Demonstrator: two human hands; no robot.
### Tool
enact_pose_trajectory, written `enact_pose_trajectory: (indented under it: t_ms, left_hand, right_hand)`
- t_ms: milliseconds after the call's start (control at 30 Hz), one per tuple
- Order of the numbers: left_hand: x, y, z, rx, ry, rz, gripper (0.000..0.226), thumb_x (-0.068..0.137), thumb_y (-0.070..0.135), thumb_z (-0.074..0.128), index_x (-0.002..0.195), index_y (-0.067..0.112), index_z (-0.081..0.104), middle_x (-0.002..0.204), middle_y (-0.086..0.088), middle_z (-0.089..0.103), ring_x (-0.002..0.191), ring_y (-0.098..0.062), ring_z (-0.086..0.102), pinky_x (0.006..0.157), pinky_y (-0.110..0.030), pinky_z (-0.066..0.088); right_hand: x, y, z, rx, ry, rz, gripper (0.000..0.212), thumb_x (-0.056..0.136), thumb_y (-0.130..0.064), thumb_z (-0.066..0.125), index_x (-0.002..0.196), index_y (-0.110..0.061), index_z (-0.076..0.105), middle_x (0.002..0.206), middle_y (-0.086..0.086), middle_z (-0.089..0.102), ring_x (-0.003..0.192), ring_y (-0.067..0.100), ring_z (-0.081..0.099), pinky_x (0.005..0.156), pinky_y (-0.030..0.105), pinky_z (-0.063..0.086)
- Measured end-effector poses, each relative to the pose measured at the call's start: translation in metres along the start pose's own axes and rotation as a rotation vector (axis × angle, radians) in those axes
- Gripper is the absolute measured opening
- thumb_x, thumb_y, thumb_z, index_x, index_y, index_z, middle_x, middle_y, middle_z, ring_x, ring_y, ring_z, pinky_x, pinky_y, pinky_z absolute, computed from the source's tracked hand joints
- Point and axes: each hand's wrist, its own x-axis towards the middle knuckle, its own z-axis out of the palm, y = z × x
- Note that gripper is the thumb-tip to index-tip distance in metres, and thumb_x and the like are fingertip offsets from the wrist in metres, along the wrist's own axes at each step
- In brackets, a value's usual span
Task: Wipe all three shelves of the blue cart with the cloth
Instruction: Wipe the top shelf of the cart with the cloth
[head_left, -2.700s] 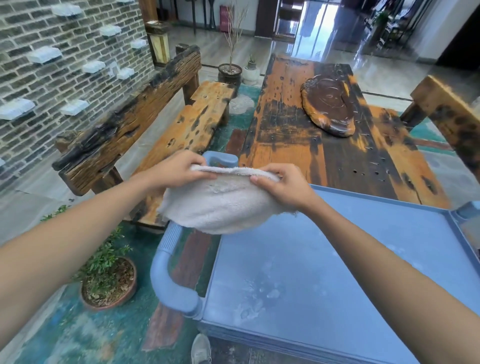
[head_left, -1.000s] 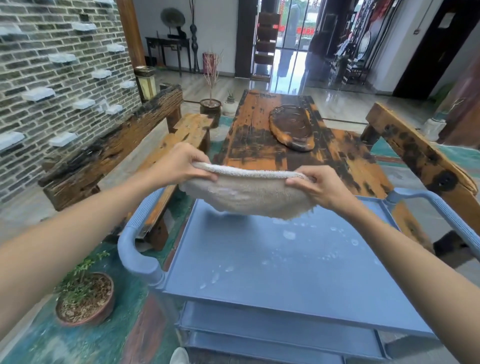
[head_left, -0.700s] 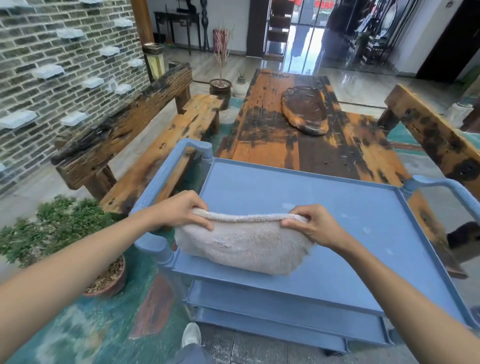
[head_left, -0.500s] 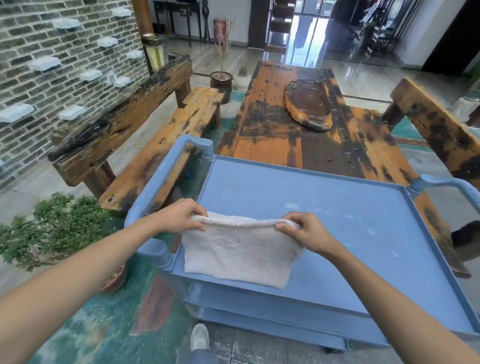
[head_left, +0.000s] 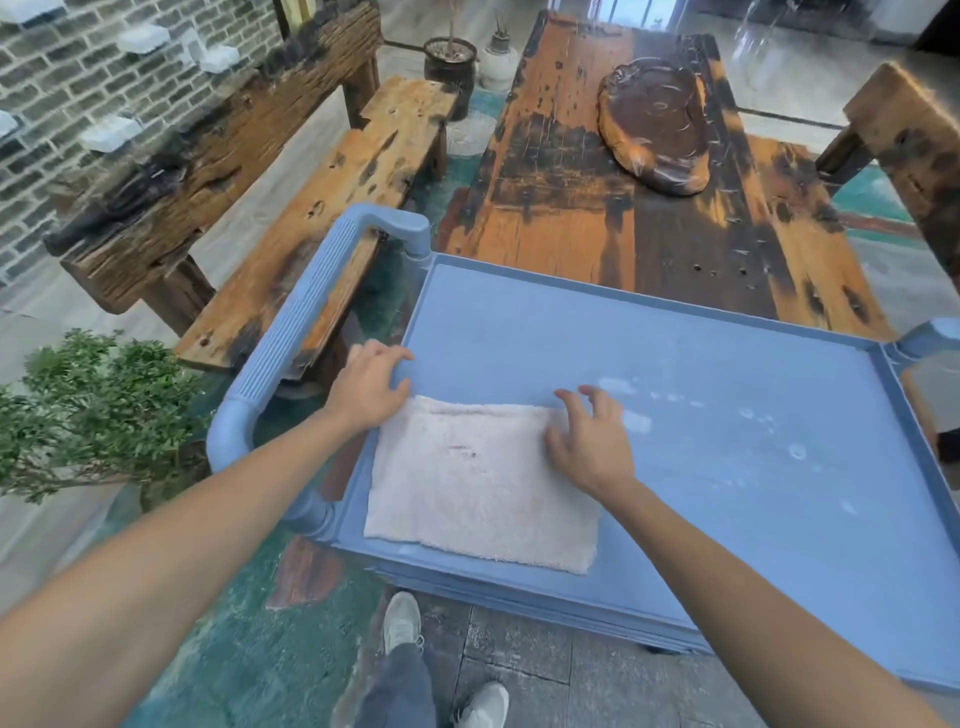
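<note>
A pale folded cloth lies flat on the near left corner of the blue cart's top shelf. My left hand hovers at the cloth's far left corner, fingers spread, holding nothing. My right hand rests at the cloth's far right corner with fingers apart. White dusty spots mark the shelf to the right of the cloth. From this angle the lower shelves are hidden, apart from a thin edge below the front rim.
The cart's ribbed left handle curves beside my left arm. A worn wooden table with a dark carved tray stands beyond the cart. A wooden bench is at the left, a potted shrub near left.
Both hands lowered the cloth, which hung between them, and laid it flat on the top shelf. The fingers have let go and spread. The view tilted further down.
</note>
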Motion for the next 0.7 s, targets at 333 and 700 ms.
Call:
enact_pose_trajectory:
  t_ms: [333, 700]
  left_hand:
    - [0.047, -0.001, 0.026, -0.328, -0.075, -0.217, 0.048, 0.103, 0.041, 0.039, 0.146, 0.019, 0.032, 0.14, -0.014, 0.034, 0.122, -0.036, 0.052, 0.106, -0.047, 0.04]
    - [0.06, -0.021, 0.053, -0.851, -0.013, -0.274, 0.049, 0.095, 0.067, 0.015, 0.136, 0.05, 0.037, 0.149, 0.006, 0.038, 0.143, -0.012, 0.03, 0.12, -0.048, 0.024]
  right_hand:
    - [-0.045, -0.073, 0.077, -0.176, -0.14, -0.565, 0.051, 0.108, -0.056, 0.024, 0.158, -0.052, 0.018, 0.173, -0.001, 0.001, 0.159, 0.02, -0.003, 0.125, 0.05, 0.005]
    - [-0.05, -0.086, 0.082, -0.188, -0.269, -0.899, 0.053, 0.108, -0.055, 0.032, 0.158, -0.052, 0.019, 0.172, -0.011, 0.004, 0.16, 0.02, -0.002, 0.125, 0.05, 0.009]
